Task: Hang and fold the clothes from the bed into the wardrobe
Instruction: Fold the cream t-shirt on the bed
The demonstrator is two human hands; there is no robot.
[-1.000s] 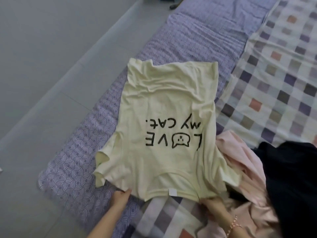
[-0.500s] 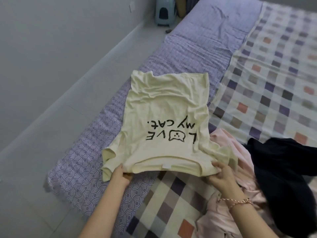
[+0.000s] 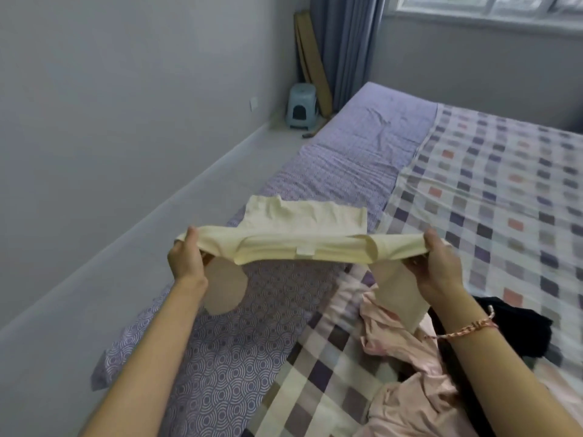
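Bed (image 3: 220, 357) in a purple swirl sheet, checked blanket (image 3: 504, 200) over its 3 o'clock side. Grey wall at 9; blue stool (image 3: 301, 105), curtain (image 3: 347, 42) and window (image 3: 489, 4) toward 12. Cream T-shirt (image 3: 299, 244) is lifted over mid-bed, shoulder line stretched 9-to-3, body trailing toward 12. Left hand (image 3: 186, 260) and right hand (image 3: 438, 266) each pinch a shoulder end. Pink garment (image 3: 410, 389) and black garment (image 3: 517, 323) heaped at 5.
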